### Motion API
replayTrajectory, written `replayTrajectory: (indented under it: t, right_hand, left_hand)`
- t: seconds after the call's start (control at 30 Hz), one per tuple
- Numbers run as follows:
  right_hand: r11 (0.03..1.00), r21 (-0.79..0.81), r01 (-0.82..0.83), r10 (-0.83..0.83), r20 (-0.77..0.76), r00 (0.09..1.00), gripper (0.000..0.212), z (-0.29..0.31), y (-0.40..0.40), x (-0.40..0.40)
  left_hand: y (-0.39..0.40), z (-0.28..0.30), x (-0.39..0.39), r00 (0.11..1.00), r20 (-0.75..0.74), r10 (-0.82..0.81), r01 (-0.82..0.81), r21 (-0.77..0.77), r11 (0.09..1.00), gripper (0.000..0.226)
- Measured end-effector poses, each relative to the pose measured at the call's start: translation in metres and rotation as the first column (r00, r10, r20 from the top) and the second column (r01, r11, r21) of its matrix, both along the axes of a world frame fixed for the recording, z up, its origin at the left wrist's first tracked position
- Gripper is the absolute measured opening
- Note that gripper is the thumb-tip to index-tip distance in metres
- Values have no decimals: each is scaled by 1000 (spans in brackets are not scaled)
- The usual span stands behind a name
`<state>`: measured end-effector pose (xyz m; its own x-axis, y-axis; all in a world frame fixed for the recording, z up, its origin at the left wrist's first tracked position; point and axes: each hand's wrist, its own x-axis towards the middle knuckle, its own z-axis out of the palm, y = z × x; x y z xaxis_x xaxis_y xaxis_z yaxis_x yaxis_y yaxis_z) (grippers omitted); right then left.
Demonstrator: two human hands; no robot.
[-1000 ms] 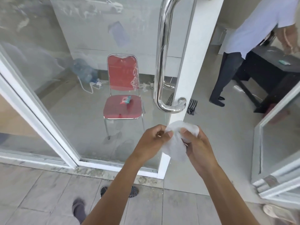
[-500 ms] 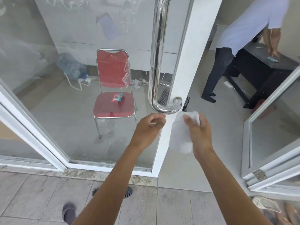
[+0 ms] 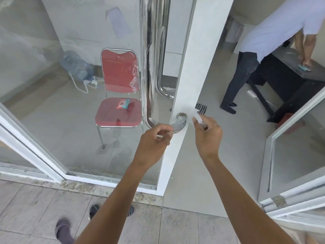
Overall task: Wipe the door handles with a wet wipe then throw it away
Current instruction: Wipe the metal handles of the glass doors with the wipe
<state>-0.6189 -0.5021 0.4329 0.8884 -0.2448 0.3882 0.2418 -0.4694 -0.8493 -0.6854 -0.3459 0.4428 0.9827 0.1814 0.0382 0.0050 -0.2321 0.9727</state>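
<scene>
A chrome door handle (image 3: 149, 71) runs down the glass door and bends into its mount (image 3: 181, 117) on the white door frame (image 3: 191, 71). My right hand (image 3: 207, 138) pinches a white wet wipe (image 3: 196, 115) right beside that mount. Just below the handle's lower bend is my left hand (image 3: 154, 141), its fingers curled, with a thin white sliver between thumb and forefinger. A second chrome handle (image 3: 161, 76) shows through the glass on the inner side.
Behind the glass stands a red chair (image 3: 119, 118) with a wipes packet (image 3: 123, 104) on its seat, and a water bottle (image 3: 75, 67) lies further back. A person (image 3: 267, 36) bends over a black table (image 3: 288, 80) at the right. Another glass door (image 3: 299, 148) stands open at the right.
Both hands have parted and risen to the handle's lower end. The right hand has carried the wipe up to the mount; the left has let go of the wipe.
</scene>
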Motion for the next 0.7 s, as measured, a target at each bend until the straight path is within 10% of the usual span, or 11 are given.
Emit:
replayTrajectory:
  t: [0.43,0.7]
  right_hand:
    - [729,-606,-319,456,82,886,66,-12,-22,25]
    - [821,-503,-271,365,96,926,39,-14,-4,9]
  left_hand:
    - [-4,-1,-6,992,-62,108,-108,7,994,16]
    - [0,1,-10,990,-90,106,-104,28,994,14]
